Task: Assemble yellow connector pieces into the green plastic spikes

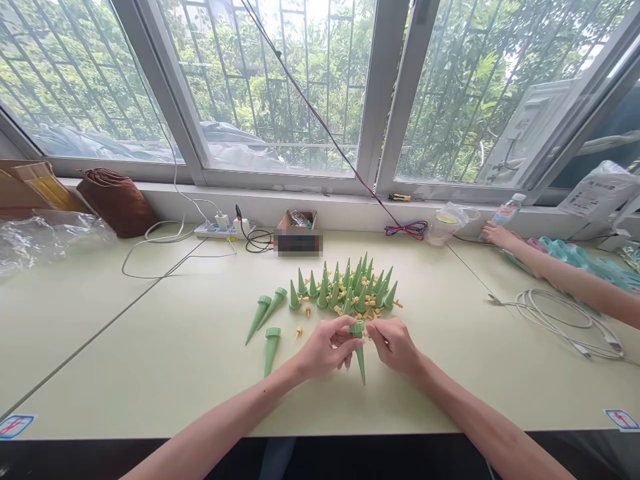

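Observation:
Near the middle of the table, my left hand [333, 347] grips a green plant watering spike [360, 360] by its ribbed collar, with the point hanging down. At the collar's right side, my right hand [395, 343] is closed in a pinch on a small yellow valve [366, 334], mostly hidden by the fingers. Just beyond my hands stands a cluster of green spikes [323, 293], points up, with yellow valves among them. Several more spikes [271, 350] lie left of my hands. Two loose yellow valves [299, 331] rest between these and the cluster.
Behind the cluster is a small cardboard box [299, 220] near a power strip [215, 230]. A brown bag [116, 202] sits back left. At right, another person's hand [497, 233] touches a bottle [509, 209]; a coiled white cable [565, 313] lies nearer.

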`<state>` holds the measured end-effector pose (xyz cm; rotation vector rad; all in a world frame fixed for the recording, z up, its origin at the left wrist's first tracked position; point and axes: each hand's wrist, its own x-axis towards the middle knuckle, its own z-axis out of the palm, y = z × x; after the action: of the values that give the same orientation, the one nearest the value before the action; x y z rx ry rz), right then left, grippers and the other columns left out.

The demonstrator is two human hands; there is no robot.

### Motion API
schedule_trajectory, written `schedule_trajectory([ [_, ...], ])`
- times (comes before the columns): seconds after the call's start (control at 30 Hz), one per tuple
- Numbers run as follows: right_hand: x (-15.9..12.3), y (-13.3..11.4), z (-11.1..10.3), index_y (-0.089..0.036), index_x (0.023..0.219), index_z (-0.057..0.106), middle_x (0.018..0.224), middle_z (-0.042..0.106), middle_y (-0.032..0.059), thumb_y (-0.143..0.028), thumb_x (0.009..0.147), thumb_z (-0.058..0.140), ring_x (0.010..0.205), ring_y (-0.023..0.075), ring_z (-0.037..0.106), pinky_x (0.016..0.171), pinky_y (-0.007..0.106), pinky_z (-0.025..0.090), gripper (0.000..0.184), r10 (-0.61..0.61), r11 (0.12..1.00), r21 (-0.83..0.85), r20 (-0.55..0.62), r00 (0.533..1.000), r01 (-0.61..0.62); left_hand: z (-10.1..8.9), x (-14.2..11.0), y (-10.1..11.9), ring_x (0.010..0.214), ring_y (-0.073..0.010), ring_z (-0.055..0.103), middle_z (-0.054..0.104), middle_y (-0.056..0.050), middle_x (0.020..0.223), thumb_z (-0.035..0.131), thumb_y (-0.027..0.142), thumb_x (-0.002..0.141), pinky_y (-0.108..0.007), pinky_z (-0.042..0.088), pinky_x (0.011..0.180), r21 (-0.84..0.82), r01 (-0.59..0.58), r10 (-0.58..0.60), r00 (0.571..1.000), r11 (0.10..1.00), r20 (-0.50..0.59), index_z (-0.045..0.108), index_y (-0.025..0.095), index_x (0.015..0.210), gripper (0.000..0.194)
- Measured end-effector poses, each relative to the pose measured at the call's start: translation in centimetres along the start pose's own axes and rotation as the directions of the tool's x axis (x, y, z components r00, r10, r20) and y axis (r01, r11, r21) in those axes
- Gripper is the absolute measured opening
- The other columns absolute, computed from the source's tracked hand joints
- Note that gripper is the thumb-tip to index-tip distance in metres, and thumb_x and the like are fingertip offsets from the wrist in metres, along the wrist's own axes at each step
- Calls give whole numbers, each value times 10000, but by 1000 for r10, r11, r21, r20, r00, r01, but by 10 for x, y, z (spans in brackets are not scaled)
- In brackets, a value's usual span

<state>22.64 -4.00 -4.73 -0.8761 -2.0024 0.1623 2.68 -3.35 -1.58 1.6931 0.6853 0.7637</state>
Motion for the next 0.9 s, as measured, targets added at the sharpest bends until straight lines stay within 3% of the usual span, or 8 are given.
schedule_trajectory([
  [0.1, 1, 1, 1, -209, 632, 279, 531, 262, -65, -191, 1021, 377, 463, 94, 197, 481, 265, 200, 401, 24, 1000, 16, 12, 1000, -24, -1, 1, 2, 422, -95, 537, 541, 51, 544, 625, 379, 902, -202, 426, 435, 8, 11, -11, 1000, 1000, 8, 545, 166, 981, 241],
  [0.23, 3, -1, 1, -204, 647, 365, 544, 348, -55, -223, 1030, 384, 470, 92, 279, 484, 251, 249, 384, 86, 994, 70, 21, 996, -88, -5, 4, 6, 404, -115, 546, 577, 44, 529, 619, 417, 905, -205, 411, 401, -118, 75, -75, 997, 990, 4, 510, 174, 1029, 294],
  [0.33, 3, -4, -1, -195, 872, 548, 616, 500, -36, -260, 1025, 433, 499, 98, 410, 499, 229, 337, 202, 129, 984, 117, 29, 991, -132, -9, 6, 9, 368, -106, 523, 595, 44, 493, 633, 406, 902, -196, 387, 400, -205, 103, -106, 994, 973, -4, 503, 181, 1006, 279],
  [0.4, 3, -5, -1, -194, 1077, 563, 699, 583, -16, -278, 1008, 491, 504, 96, 459, 490, 219, 376, 130, 140, 982, 126, 23, 990, -142, -12, 8, 10, 343, -96, 499, 591, 48, 458, 644, 382, 900, -193, 384, 410, -266, 110, -116, 993, 958, -4, 505, 183, 992, 260],
  [0.53, 4, -5, -2, -210, 1175, 543, 838, 648, 24, -250, 1001, 519, 500, 86, 479, 469, 214, 395, 180, 53, 995, 79, 4, 999, -53, -16, 10, 8, 306, -90, 474, 576, 52, 432, 676, 350, 872, -183, 359, 375, -384, 145, -155, 988, 912, 3, 500, 183, 915, 246],
  [0.7, 8, -2, -4, -211, 1220, 529, 859, 662, 49, -208, 1019, 482, 540, 107, 528, 477, 226, 400, 206, -100, 994, -47, -28, 995, 98, -17, 11, 5, 269, -95, 445, 558, 51, 400, 699, 346, 842, -172, 322, 309, -452, 204, -210, 977, 868, 38, 506, 180, 888, 259],
  [0.9, 8, -1, -6, -219, 1257, 518, 902, 663, 75, -169, 1022, 456, 709, 154, 628, 555, 238, 456, 248, -156, 982, -102, 18, 988, 157, -16, 12, 9, 291, -96, 461, 568, 46, 421, 743, 373, 806, -168, 333, 289, -462, 230, -239, 970, 857, 41, 518, 171, 891, 314],
])
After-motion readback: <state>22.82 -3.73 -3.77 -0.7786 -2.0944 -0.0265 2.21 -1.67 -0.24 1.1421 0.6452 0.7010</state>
